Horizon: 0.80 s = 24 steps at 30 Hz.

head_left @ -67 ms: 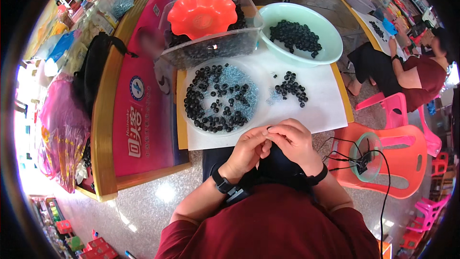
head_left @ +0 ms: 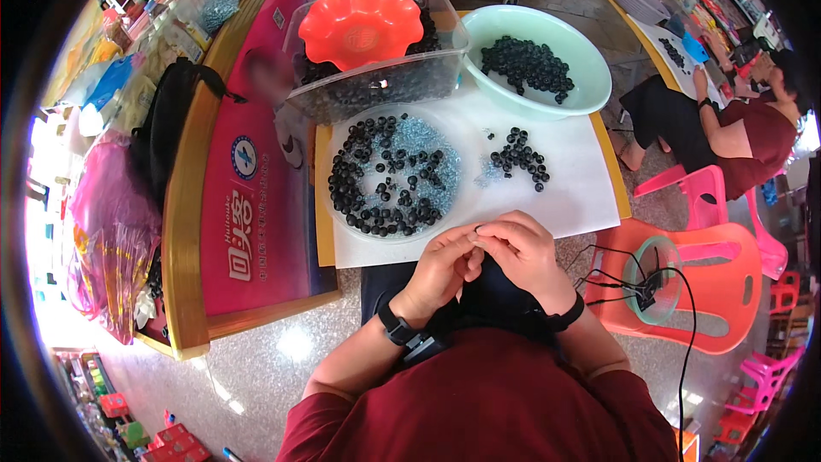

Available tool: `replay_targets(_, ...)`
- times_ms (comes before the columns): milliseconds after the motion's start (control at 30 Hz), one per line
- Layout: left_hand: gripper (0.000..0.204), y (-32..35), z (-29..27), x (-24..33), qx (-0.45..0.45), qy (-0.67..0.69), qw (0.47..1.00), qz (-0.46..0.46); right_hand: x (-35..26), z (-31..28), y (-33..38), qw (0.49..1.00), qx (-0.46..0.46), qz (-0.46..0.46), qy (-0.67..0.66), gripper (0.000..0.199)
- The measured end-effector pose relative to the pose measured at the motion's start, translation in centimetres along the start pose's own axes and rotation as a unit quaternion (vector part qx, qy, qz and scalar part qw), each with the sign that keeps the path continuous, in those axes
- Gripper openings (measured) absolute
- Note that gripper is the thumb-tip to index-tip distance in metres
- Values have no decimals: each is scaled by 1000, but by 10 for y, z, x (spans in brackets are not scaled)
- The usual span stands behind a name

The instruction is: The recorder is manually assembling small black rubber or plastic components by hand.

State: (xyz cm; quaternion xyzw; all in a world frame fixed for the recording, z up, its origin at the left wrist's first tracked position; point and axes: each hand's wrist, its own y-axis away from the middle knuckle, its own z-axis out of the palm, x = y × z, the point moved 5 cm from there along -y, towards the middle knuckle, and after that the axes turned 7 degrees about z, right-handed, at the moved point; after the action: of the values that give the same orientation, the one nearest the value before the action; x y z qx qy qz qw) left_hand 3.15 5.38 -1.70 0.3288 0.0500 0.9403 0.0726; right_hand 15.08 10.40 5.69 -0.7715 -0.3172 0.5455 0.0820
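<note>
My left hand (head_left: pixel 443 272) and my right hand (head_left: pixel 528 261) meet at the fingertips, just off the near edge of the table. Both are closed in a pinch. Between the tips shows a small dark piece (head_left: pixel 477 229), too small to name surely. Beyond my left hand, a round clear tray (head_left: pixel 335 216) holds black bead-like pieces (head_left: pixel 349 192) and small clear bluish bits (head_left: pixel 438 197). To its right, a loose group of the same black pieces (head_left: pixel 518 157) lies on the white table covering (head_left: pixel 573 192), beside a few clear bits.
At the back stand a clear bin (head_left: pixel 376 84) of black pieces with a red scalloped bowl (head_left: pixel 359 26) on top, and a pale green basin (head_left: pixel 590 77). An orange chair (head_left: pixel 727 282) with cables is at right; a pink-panelled counter (head_left: pixel 248 239) at left. Another person (head_left: pixel 744 141) sits far right.
My fingertips have shifted very slightly while staying pinched together. Nothing on the table has visibly moved.
</note>
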Motion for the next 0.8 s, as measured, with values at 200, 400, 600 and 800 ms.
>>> replay_targets(200, 28, -1, -5, 3, 25, -45, 999, 11, 15, 3, -1, 967, -72, 222, -97, 8)
replay_targets(400, 25, 1, -11, 0, 56, -179, 982, 11, 47, 7, 7, 902, -91, 379, -186, 16)
replay_targets(600, 24, 0, -10, 1, 41, -124, 991, -3, 40, -3, 10, 923, -147, 306, -182, 18)
replay_targets(800, 27, -2, -14, -6, 8, -124, 991, -42, 29, -8, 8, 969, -178, 173, -1, 24)
